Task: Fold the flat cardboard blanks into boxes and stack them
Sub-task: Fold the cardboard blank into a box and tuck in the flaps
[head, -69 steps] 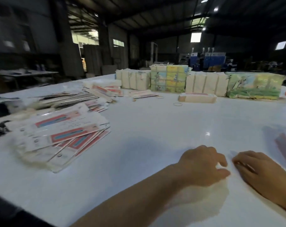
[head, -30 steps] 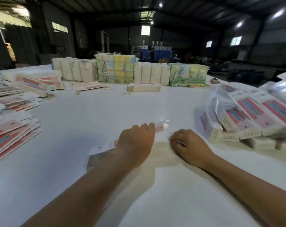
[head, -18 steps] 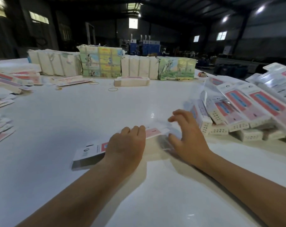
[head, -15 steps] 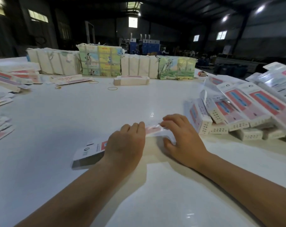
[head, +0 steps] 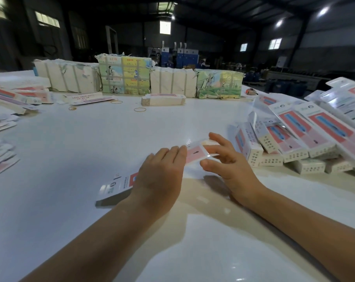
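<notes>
A long, narrow box (head: 195,152), white with a pink panel and small print at its near-left end, lies on a white table (head: 91,143). Its long axis runs from near left to far right. The left hand (head: 160,176) lies over its middle, fingers straight and pressing down. The right hand (head: 231,165) is spread at the far-right end, fingertips touching the glossy end flap. A pile of finished boxes (head: 294,139) sits just right.

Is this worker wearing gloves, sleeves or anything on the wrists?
No. The left hand and right hand are bare, with no gloves, and no rings, watch or wristband that I can see. Both forearms are uncovered as far as the picture's edge; no sleeve shows.
</notes>
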Demonstrator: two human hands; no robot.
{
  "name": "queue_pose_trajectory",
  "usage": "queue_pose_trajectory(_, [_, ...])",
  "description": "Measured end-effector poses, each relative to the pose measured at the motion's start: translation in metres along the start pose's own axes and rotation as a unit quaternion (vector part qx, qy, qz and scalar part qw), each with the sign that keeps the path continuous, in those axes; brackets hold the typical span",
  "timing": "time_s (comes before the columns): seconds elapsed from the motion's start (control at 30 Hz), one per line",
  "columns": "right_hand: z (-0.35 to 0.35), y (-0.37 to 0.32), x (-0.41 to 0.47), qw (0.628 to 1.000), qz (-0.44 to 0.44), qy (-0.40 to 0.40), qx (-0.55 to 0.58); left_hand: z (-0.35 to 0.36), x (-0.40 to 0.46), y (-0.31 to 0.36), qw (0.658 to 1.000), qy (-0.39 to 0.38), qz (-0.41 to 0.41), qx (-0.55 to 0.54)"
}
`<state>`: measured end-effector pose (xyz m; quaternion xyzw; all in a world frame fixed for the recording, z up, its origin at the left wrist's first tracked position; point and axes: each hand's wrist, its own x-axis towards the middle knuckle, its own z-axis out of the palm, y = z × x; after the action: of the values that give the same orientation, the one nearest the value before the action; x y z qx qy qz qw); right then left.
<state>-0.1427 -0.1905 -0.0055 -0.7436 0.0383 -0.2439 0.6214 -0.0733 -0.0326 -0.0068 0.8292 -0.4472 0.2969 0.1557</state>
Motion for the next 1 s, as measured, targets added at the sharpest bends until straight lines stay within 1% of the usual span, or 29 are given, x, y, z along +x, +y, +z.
queue_pose_trajectory(0.07, [-0.001,-0.001,-0.001,1.0,-0.017,-0.019,0.015,0.002,-0.001,-0.002,0.998,-0.065,-0.005,0.004])
queue_pose_trajectory(0.13, [-0.001,0.0,-0.002,0.998,-0.054,-0.014,-0.018,0.008,-0.004,-0.009,0.99,-0.132,-0.041,0.01])
queue_pose_trajectory(0.2, [0.0,0.001,-0.004,0.996,-0.083,-0.015,-0.038,0.01,-0.003,-0.015,0.979,-0.189,-0.07,-0.026])
queue_pose_trajectory(0.27, [0.001,0.001,-0.005,0.994,-0.096,-0.02,-0.041,0.007,0.001,-0.023,0.967,-0.226,-0.091,-0.077])
queue_pose_trajectory(0.33, [0.0,-0.001,-0.005,0.994,-0.097,-0.019,-0.035,0.003,0.003,-0.031,0.959,-0.232,-0.108,-0.12])
queue_pose_trajectory(0.43, [-0.001,-0.004,-0.005,0.996,-0.079,-0.018,-0.023,-0.004,0.005,-0.034,0.954,-0.209,-0.128,-0.172])
queue_pose_trajectory(0.57, [0.0,-0.004,-0.004,0.997,-0.076,-0.014,-0.018,-0.009,0.006,-0.035,0.965,-0.179,-0.117,-0.154])
queue_pose_trajectory(0.63, [0.0,-0.004,-0.005,0.997,-0.072,-0.034,-0.015,-0.012,0.004,-0.034,0.968,-0.164,-0.11,-0.153])
queue_pose_trajectory(0.7, [-0.001,-0.005,-0.006,0.998,-0.037,-0.055,0.018,-0.014,0.002,-0.033,0.98,-0.139,-0.089,-0.115])
queue_pose_trajectory(0.77, [-0.003,-0.005,-0.006,0.998,-0.022,-0.055,0.026,-0.016,0.004,-0.032,0.987,-0.13,-0.075,-0.057])
queue_pose_trajectory(0.8, [-0.002,-0.005,-0.006,0.998,-0.024,-0.049,0.019,-0.017,0.006,-0.032,0.987,-0.135,-0.078,-0.046])
queue_pose_trajectory(0.87, [-0.001,-0.004,-0.005,0.999,-0.036,-0.026,0.007,-0.018,0.01,-0.033,0.98,-0.16,-0.098,-0.062])
queue_pose_trajectory(1.0, [-0.003,-0.005,-0.001,0.998,-0.061,0.026,-0.012,-0.022,0.006,-0.043,0.952,-0.255,-0.122,-0.113])
